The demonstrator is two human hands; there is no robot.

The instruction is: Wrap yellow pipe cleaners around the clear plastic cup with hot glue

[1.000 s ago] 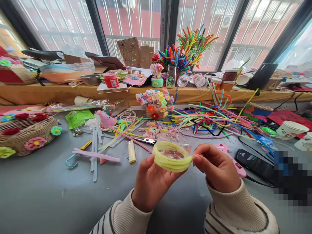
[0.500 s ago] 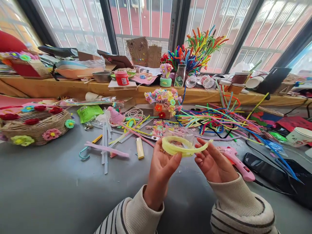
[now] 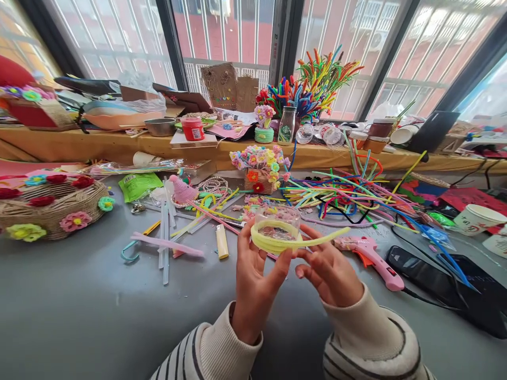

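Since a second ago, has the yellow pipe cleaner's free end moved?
Yes. Its free end, earlier tucked against the coil on the clear cup in the left hand, now sticks out rightward toward the pink glue gun.

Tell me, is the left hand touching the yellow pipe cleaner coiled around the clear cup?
Touching. The head view shows the left hand with its thumb pressed right against the yellow pipe cleaner coiled on the clear cup, with no gap between them.
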